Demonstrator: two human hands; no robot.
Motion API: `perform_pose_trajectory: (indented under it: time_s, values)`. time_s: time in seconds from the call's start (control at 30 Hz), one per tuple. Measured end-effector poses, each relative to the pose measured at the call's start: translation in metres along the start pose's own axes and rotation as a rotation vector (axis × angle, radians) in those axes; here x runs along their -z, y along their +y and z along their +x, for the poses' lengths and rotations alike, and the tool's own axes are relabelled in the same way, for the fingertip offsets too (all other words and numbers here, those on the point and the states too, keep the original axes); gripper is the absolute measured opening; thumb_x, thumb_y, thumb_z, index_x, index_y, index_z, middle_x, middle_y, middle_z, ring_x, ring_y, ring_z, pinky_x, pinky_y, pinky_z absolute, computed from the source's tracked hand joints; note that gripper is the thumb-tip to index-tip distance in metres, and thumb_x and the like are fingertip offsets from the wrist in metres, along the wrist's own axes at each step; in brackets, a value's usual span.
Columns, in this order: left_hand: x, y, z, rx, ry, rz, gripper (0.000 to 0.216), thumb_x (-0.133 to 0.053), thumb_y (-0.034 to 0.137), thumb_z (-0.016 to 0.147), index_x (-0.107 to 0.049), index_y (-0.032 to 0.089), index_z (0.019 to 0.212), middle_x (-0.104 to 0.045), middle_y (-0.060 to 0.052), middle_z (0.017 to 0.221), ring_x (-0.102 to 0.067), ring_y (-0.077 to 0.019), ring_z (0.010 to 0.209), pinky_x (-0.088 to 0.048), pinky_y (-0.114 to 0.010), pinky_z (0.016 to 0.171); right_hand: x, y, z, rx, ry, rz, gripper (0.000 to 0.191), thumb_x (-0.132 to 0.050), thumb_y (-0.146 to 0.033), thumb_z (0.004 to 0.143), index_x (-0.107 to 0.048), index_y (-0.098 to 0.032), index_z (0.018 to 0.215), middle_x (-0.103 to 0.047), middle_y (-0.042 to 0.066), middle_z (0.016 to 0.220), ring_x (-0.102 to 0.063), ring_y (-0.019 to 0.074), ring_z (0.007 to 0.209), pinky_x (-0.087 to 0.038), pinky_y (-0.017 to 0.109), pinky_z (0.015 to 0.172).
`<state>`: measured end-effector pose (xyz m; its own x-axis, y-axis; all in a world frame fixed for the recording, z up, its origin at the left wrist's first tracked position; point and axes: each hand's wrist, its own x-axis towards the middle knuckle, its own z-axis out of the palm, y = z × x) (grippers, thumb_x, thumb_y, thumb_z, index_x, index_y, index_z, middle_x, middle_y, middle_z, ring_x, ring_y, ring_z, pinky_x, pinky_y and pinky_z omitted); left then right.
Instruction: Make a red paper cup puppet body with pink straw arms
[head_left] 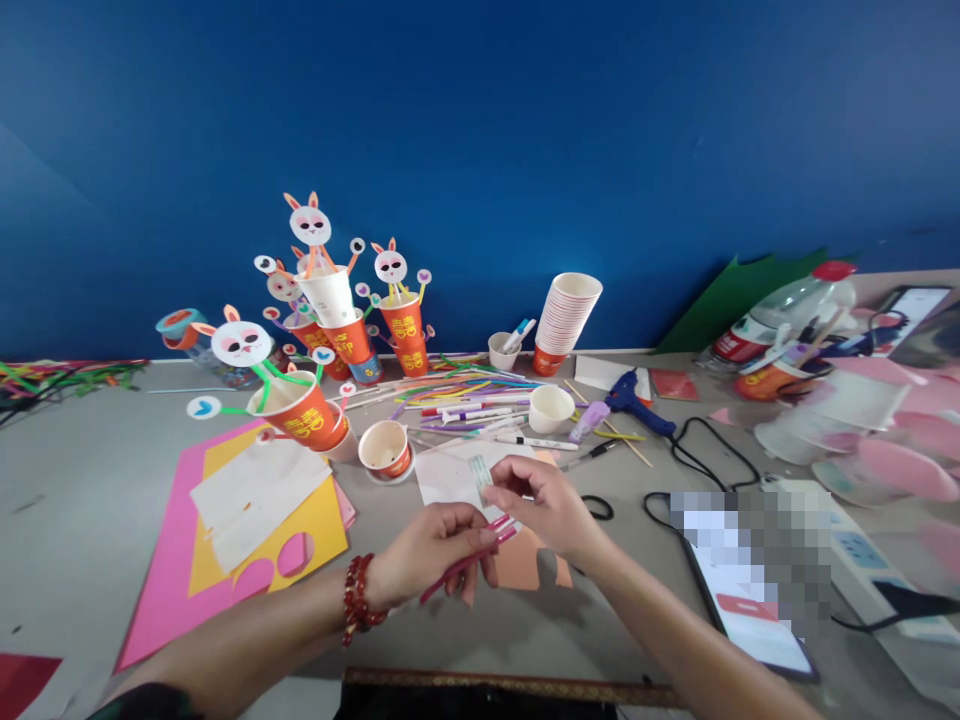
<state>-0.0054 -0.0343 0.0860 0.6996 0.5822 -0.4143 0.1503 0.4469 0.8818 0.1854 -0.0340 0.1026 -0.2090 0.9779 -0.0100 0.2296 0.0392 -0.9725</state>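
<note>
Left grip (439,545) clamped on a slim pink two-pronged item (502,537). Item's long axis slants from lower left to upper right, prongs ending just below the right grip (544,498). Right fingertips bunched at a pale teal strip (479,472); whether pinched, cannot tell.

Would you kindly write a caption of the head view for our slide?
The left hand grips a slender pink object, the right hand close by, with paper-cup rabbits standing behind.
</note>
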Motion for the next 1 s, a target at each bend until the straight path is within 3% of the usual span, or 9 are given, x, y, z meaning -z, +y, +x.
perform_pose_trajectory:
  time_s: [0.2, 0.37, 0.5, 1.0]
  values:
    - [-0.001, 0.002, -0.001, 0.003, 0.010, 0.004, 0.046, -0.061, 0.060, 0.083, -0.055, 0.015, 0.081, -0.073, -0.006, 0.075, -0.058, -0.0075, 0.042, -0.033, -0.018, 0.039, -0.002, 0.004, -0.003, 0.094, 0.012, -0.095, 0.022, -0.060, -0.035, 0.089, -0.053, -0.020, 0.074, -0.049, -0.003, 0.066, -0.043, 0.0120, 0.060, -0.033, 0.024, 0.056]
    - [-0.002, -0.001, -0.001, -0.018, 0.043, 0.032, 0.045, -0.061, 0.060, 0.084, -0.054, 0.016, 0.081, -0.073, -0.006, 0.075, -0.058, -0.0071, 0.042, -0.033, -0.017, 0.038, -0.004, 0.014, -0.006, 0.134, 0.025, -0.223, 0.018, -0.055, -0.035, 0.094, -0.053, -0.021, 0.083, -0.048, -0.004, 0.067, -0.043, 0.0122, 0.060, -0.033, 0.024, 0.057]
    - [-0.002, -0.003, 0.000, -0.025, 0.043, 0.034, 0.044, -0.060, 0.059, 0.085, -0.054, 0.016, 0.082, -0.074, -0.006, 0.077, -0.058, -0.0072, 0.043, -0.034, -0.017, 0.039, -0.004, 0.021, -0.009, 0.102, -0.015, -0.198, 0.021, -0.053, -0.041, 0.096, -0.052, -0.021, 0.090, -0.044, -0.007, 0.060, -0.040, 0.0112, 0.054, -0.031, 0.024, 0.054]
    - [-0.002, 0.006, -0.002, 0.027, 0.026, 0.007, 0.050, -0.063, 0.063, 0.080, -0.058, 0.014, 0.083, -0.072, -0.007, 0.078, -0.066, -0.0121, 0.051, -0.044, -0.019, 0.041, -0.001, 0.022, -0.009, 0.130, -0.002, -0.162, 0.022, -0.053, -0.041, 0.095, -0.050, -0.021, 0.086, -0.044, -0.006, 0.062, -0.041, 0.0113, 0.055, -0.032, 0.024, 0.054]
